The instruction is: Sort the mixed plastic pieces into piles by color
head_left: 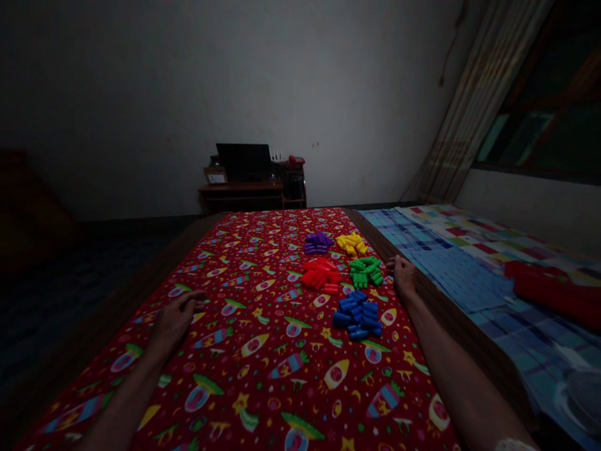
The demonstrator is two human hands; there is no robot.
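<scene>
Red printed cloth (263,379) spreads out toward twelve o'clock. At eleven, the left hand (173,317) appears to rest on it, loosely opened, fingers reaching out, grasping nothing. Blue pieces (357,313) lie heaped at one o'clock. Slightly farther, also at one, the right hand (403,274) sits at the cloth's edge just beside the green pieces (360,273), its fingers half bent; whether they enclose anything, I cannot tell. Red pieces (320,275) lie near twelve, with purple pieces (318,242) beyond and yellow pieces (350,243) at three o'clock from those. Farthest, at twelve, a dark monitor (244,161) stands on a desk (241,186).
</scene>
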